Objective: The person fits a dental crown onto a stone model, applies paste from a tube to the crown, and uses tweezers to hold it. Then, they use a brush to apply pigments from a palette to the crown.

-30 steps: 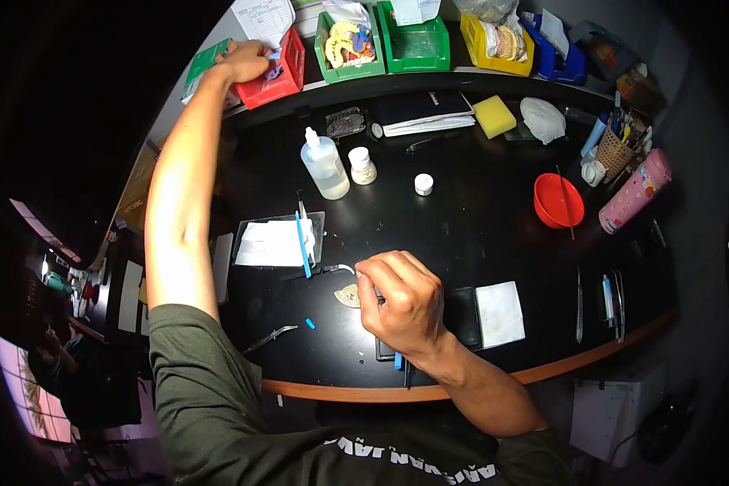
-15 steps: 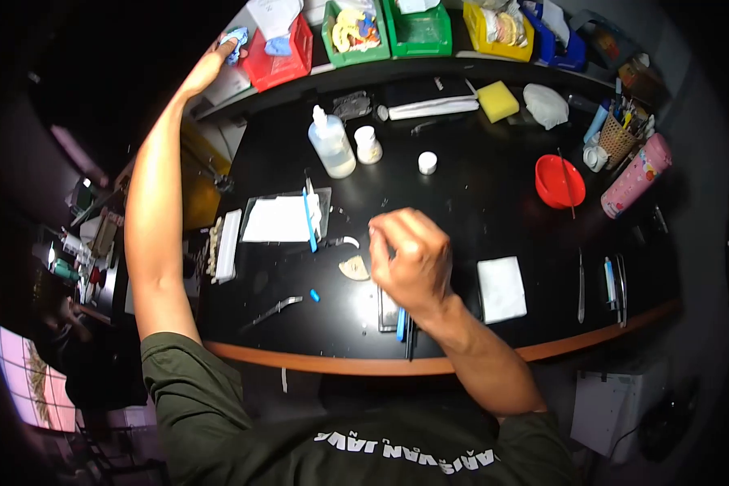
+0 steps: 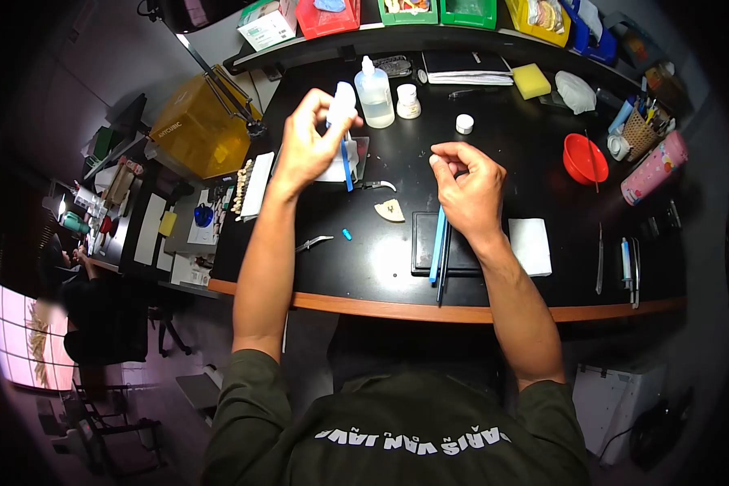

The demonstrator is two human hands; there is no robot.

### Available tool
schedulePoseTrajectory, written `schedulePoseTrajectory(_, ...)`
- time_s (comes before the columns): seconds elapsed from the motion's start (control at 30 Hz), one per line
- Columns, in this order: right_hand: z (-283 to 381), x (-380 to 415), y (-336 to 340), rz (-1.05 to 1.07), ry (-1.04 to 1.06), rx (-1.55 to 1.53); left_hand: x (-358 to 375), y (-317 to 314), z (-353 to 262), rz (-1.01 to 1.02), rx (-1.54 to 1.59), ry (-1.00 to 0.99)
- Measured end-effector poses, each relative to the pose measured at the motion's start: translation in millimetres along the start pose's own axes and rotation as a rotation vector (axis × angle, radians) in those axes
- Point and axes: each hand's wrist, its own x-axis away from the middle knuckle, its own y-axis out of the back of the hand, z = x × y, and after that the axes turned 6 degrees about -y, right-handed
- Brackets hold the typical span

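My left hand (image 3: 309, 146) is raised over the desk's left part, its fingers closed round a small white bottle-like item (image 3: 344, 101). Just behind that hand stands a clear bottle (image 3: 375, 95) with a white nozzle, beside a small white jar (image 3: 408, 102). My right hand (image 3: 470, 182) hovers over a dark flat case (image 3: 423, 243), thumb and forefinger pinched; anything between them is too small to make out. Blue-handled tools (image 3: 438, 251) lie on that case. Between the hands, a beige piece (image 3: 390, 211) rests near a curved metal tool (image 3: 378, 185).
A white pad (image 3: 530, 246) lies right of the case. Farther right are a red bowl (image 3: 583, 158) and a pink bottle (image 3: 654, 168). A yellow sponge (image 3: 530, 82) sits near the bin shelf. Another person (image 3: 81, 257) is at the far left.
My left hand has moved from beside the red bin, where it held blue-and-white material, down over the desk. The view has shifted. My right hand stays pinched.
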Motion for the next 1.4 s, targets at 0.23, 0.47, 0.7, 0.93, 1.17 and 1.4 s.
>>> schedulePoseTrajectory(0.23,-1.5,-2.3,0.1,0.084,-0.158,-0.086,24.2,-19.4,-21.3,0.149,-0.297,0.185)
schedulePoseTrajectory(0.47,-5.6,0.7,-9.5,0.172,-0.24,-0.326,41.1,-40.3,-18.6,0.154,-0.648,-0.363)
schedulePoseTrajectory(0.7,-5.3,-1.6,-6.2,0.174,-0.223,-0.413,46.3,-57.7,-22.0,0.145,-0.656,-0.493)
schedulePoseTrajectory(0.93,-4.1,-3.9,-4.1,0.169,-0.225,-0.5,48.9,-60.1,-23.5,0.2,-0.698,-0.505)
schedulePoseTrajectory(1.17,-3.1,-9.0,7.9,0.208,-0.369,-0.379,46.7,-59.3,-25.7,0.139,-0.458,-0.38)
schedulePoseTrajectory(1.4,-1.0,-10.5,12.8,0.237,-0.408,-0.426,49.3,-59.9,-22.9,0.187,-0.226,-0.313)
